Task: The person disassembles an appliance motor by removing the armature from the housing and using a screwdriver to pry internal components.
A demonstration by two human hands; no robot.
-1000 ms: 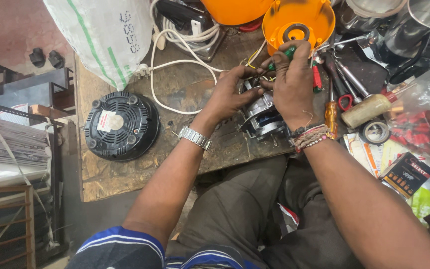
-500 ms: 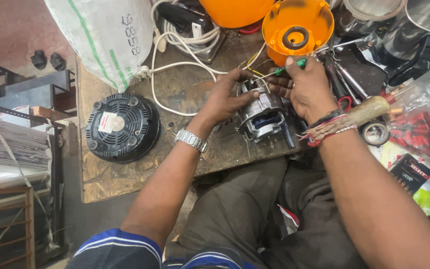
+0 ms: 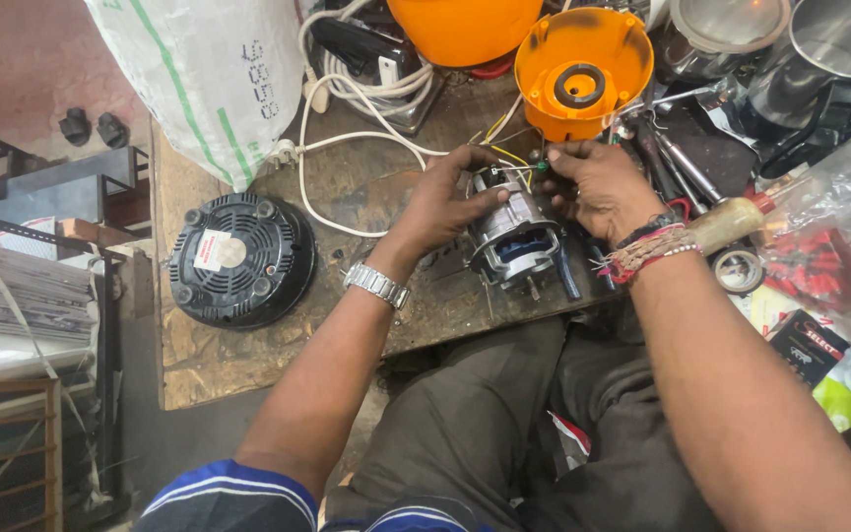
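- A person sits at a worn wooden workbench, seen from a camera on their head looking down at both bare hands.
- The small electric motor, silver with a dark core, lies on its side near the middle of the bench, just in front of the person's lap.
- The left hand, with a metal watch at the wrist, has its fingers curled around the motor's left side, holding it steady.
- The right hand, with thread bracelets at the wrist, has its fingertips pinched together at the thin yellow wires on the motor's far end; what exactly they pinch is too small to tell.
- To do this step well, the left hand's grip should stay firm so the motor does not roll, and the right should handle the fine wires gently, without tugging at their joints.
- Just beyond the right hand lies an orange plastic housing, open end up.
- A round black vented base cover lies well apart at the left.
- A white cord loops across the far side.
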